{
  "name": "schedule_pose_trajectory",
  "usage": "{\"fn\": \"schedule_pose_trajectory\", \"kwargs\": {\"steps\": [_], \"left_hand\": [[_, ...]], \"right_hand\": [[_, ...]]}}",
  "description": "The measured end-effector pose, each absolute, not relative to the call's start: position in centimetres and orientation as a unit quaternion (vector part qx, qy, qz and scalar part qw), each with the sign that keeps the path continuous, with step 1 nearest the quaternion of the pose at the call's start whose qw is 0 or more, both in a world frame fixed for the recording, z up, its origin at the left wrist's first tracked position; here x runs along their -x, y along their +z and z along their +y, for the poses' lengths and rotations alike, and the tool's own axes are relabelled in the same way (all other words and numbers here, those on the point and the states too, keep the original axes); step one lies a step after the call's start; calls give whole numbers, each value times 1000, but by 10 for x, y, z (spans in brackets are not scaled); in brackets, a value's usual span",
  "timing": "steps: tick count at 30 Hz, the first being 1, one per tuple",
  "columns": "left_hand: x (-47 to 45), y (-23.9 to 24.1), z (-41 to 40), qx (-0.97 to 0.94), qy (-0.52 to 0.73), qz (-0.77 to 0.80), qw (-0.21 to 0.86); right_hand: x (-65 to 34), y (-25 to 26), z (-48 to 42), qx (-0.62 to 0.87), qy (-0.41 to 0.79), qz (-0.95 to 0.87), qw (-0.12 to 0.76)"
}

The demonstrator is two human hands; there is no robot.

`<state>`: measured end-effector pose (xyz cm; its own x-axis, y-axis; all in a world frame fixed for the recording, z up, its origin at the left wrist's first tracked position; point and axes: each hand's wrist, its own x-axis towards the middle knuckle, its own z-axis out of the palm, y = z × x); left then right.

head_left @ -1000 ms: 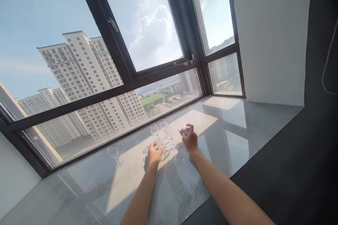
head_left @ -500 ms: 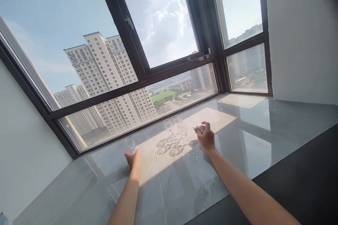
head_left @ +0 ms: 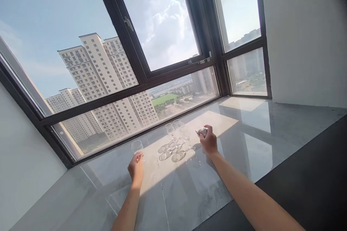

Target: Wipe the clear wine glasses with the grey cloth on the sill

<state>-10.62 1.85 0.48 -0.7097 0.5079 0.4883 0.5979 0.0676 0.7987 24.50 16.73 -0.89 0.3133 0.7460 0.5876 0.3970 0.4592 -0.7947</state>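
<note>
My left hand (head_left: 136, 166) is closed round the lower part of a clear stemmed glass (head_left: 137, 147), its bowl showing above the fingers. Bunched in my right hand (head_left: 209, 142) is a white cloth (head_left: 201, 132), poking out to the left past the fingers. Between the two hands a cluster of several clear stemmed glasses (head_left: 179, 133) stands upright in the sunlight. Their rims and stems overlap, and round shadows fall in front of them. My right hand is a short way right of the cluster, apart from it.
The glasses stand on a glossy grey marble-look windowsill (head_left: 189, 191). Behind it runs a dark window frame (head_left: 114, 103) with a handle (head_left: 128, 24). White walls (head_left: 303, 43) close in both sides, and the sill's front edge drops to a dark area at lower right.
My left hand has risen slightly with the glass, so its bowl sits more upright and its rim shows more. My right hand still grips the cloth. The whole view has shifted a little.
</note>
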Motion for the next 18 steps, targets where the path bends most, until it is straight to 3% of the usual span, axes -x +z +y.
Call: {"fn": "schedule_pose_trajectory", "kwargs": {"steps": [10,18], "left_hand": [[-47,10,-14,648,-464,-595,98],[-22,6,-11,618,-413,-658,117]], "right_hand": [[-245,-12,168,509,107,-564,641],[-246,-3,145,488,78,-525,693]]}}
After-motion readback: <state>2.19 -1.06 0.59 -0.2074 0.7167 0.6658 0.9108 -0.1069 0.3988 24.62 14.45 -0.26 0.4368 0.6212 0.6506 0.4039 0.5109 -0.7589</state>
